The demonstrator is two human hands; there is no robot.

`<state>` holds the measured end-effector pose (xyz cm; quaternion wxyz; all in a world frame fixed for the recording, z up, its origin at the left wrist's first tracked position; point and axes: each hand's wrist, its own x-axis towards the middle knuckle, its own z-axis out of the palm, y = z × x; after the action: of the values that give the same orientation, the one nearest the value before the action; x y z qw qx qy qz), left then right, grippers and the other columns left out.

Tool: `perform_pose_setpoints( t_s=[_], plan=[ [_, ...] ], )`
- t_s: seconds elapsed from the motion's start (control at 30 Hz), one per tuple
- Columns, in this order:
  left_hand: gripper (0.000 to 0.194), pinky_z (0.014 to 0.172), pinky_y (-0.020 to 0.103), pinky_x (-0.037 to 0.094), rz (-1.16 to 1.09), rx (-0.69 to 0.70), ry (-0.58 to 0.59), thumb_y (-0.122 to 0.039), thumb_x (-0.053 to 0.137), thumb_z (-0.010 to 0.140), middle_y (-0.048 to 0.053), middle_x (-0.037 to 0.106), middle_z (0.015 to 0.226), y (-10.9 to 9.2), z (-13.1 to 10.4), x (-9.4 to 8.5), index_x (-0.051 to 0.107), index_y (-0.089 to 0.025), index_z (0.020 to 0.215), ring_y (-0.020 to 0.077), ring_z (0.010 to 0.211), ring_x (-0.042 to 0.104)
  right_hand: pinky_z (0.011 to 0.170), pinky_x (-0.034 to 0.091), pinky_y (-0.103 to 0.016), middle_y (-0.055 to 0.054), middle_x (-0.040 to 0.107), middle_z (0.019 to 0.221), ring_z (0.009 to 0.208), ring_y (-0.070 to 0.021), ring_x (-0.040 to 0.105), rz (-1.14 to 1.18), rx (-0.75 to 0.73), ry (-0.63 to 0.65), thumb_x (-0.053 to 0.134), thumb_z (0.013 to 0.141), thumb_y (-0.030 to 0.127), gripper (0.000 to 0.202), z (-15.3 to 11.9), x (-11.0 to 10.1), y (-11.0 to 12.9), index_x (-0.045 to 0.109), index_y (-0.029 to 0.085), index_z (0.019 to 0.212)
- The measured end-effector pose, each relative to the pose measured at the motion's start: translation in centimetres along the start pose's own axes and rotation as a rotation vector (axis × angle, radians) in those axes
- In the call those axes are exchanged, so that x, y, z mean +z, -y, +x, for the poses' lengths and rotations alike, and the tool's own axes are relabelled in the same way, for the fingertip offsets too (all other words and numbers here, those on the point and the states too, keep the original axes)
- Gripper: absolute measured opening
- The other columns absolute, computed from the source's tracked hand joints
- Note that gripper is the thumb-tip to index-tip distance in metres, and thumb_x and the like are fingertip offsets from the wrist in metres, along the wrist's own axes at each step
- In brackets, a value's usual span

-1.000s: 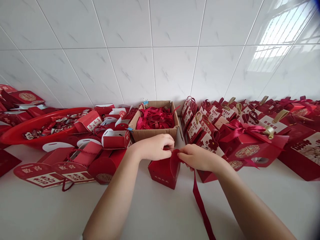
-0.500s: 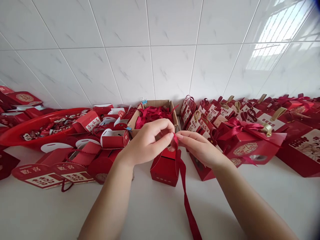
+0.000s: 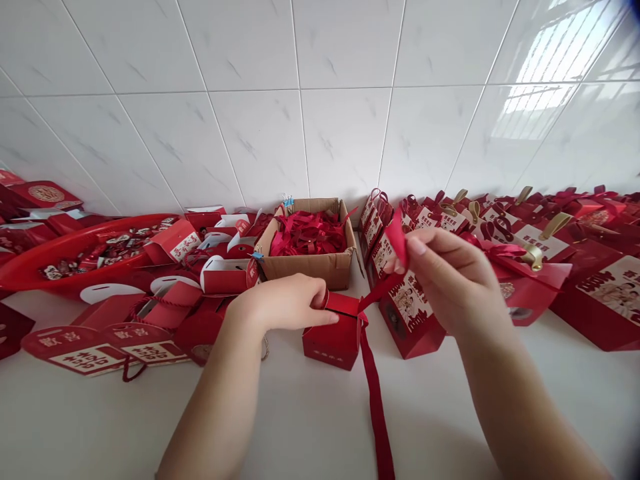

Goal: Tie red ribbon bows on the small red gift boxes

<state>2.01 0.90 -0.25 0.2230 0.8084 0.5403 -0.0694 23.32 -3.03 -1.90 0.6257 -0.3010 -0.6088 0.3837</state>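
Note:
A small red gift box (image 3: 330,345) stands on the white table in front of me. My left hand (image 3: 293,303) grips its top from the left, thumb on the near side and the other fingers partly hidden behind. To the right, my right hand (image 3: 453,277) is raised and pinches one end of a dark red ribbon (image 3: 383,287). That ribbon runs from the box's right side up to my fingers. Its other length hangs from the same spot and trails across the table toward me.
Behind the gift box sits a cardboard box (image 3: 313,267) full of red ribbons. At left are a red basin (image 3: 30,277) of wrapped sweets and several open red boxes (image 3: 227,277). Rows of finished gift boxes (image 3: 413,303) stand at right, below a tiled wall (image 3: 345,147).
My hands have parted. The left has come down onto the gift box's top, while the right has drawn the ribbon end away to the right.

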Motion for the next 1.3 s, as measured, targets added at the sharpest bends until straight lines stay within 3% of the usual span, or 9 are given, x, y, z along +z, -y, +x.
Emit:
perform_pose_setpoints(
  t_s=[0.1, 0.23, 0.33, 0.47, 0.67, 1.0, 1.3],
  plan=[
    [0.037, 0.046, 0.027, 0.031, 0.064, -0.055, 0.059, -0.056, 0.06, 0.067, 0.002, 0.062, 0.076, 0.6, 0.8, 0.2, 0.051, -0.021, 0.072, 0.0163, 0.056, 0.051, 0.066, 0.049, -0.028, 0.001, 0.053, 0.066, 0.069, -0.0146, 0.058, 0.013, -0.123, -0.146, 0.055, 0.088, 0.028, 0.01, -0.4, -0.3, 1.1, 0.062, 0.024, 0.082],
    [0.03, 0.051, 0.027, 0.036, 0.016, 0.03, 0.054, -0.051, 0.058, 0.071, 0.002, 0.064, 0.086, 0.8, 1.2, 0.1, 0.052, -0.022, 0.077, 0.0181, 0.067, 0.057, 0.067, 0.047, -0.029, 0.002, 0.048, 0.063, 0.064, -0.0137, 0.055, 0.052, -0.188, -0.254, 0.052, 0.089, 0.025, 0.012, -0.9, -0.5, 2.0, 0.062, 0.024, 0.082],
    [0.031, 0.058, 0.026, 0.041, -0.072, 0.099, 0.08, -0.046, 0.061, 0.072, 0.002, 0.066, 0.095, 1.2, 1.6, -0.1, 0.051, -0.023, 0.089, 0.0187, 0.076, 0.06, 0.061, 0.043, -0.026, 0.002, 0.049, 0.063, 0.063, -0.013, 0.053, -0.055, -0.004, -0.151, 0.054, 0.087, 0.028, 0.012, -0.6, -0.2, 1.2, 0.059, 0.022, 0.077],
    [0.033, 0.063, 0.025, 0.042, -0.141, 0.133, 0.129, -0.04, 0.061, 0.074, 0.002, 0.068, 0.099, 1.7, 2.1, -0.4, 0.047, -0.022, 0.097, 0.0186, 0.082, 0.062, 0.052, 0.035, -0.024, 0.001, 0.051, 0.068, 0.059, -0.0112, 0.047, -0.424, 0.359, 0.191, 0.052, 0.082, 0.032, 0.018, 0.3, 0.9, -1.7, 0.056, 0.018, 0.072],
    [0.029, 0.058, 0.023, 0.037, -0.148, 0.127, 0.176, -0.038, 0.053, 0.081, 0.0, 0.071, 0.098, 1.5, 1.8, -0.8, 0.042, -0.022, 0.103, 0.0131, 0.068, 0.057, 0.063, 0.04, -0.027, -0.007, 0.059, 0.096, 0.074, -0.0152, 0.055, -0.732, 0.371, 0.394, 0.046, 0.078, 0.025, 0.021, 0.9, 1.9, -4.6, 0.055, 0.015, 0.063],
    [0.029, 0.055, 0.023, 0.034, -0.154, 0.115, 0.171, -0.04, 0.053, 0.081, -0.001, 0.071, 0.091, 1.6, 1.9, -0.6, 0.04, -0.022, 0.1, 0.0117, 0.06, 0.05, 0.064, 0.039, -0.026, -0.007, 0.061, 0.095, 0.074, -0.0152, 0.056, -0.838, 0.395, 0.362, 0.047, 0.076, 0.023, 0.019, 0.9, 1.5, -4.9, 0.052, 0.016, 0.059],
    [0.03, 0.057, 0.023, 0.037, -0.139, 0.113, 0.147, -0.039, 0.054, 0.08, 0.0, 0.071, 0.093, 1.1, 1.8, -0.5, 0.043, -0.022, 0.103, 0.0135, 0.066, 0.055, 0.064, 0.039, -0.025, -0.007, 0.061, 0.095, 0.077, -0.0155, 0.056, -0.796, 0.372, 0.353, 0.046, 0.076, 0.024, 0.019, 0.8, 1.9, -5.4, 0.056, 0.016, 0.063]
  ],
)
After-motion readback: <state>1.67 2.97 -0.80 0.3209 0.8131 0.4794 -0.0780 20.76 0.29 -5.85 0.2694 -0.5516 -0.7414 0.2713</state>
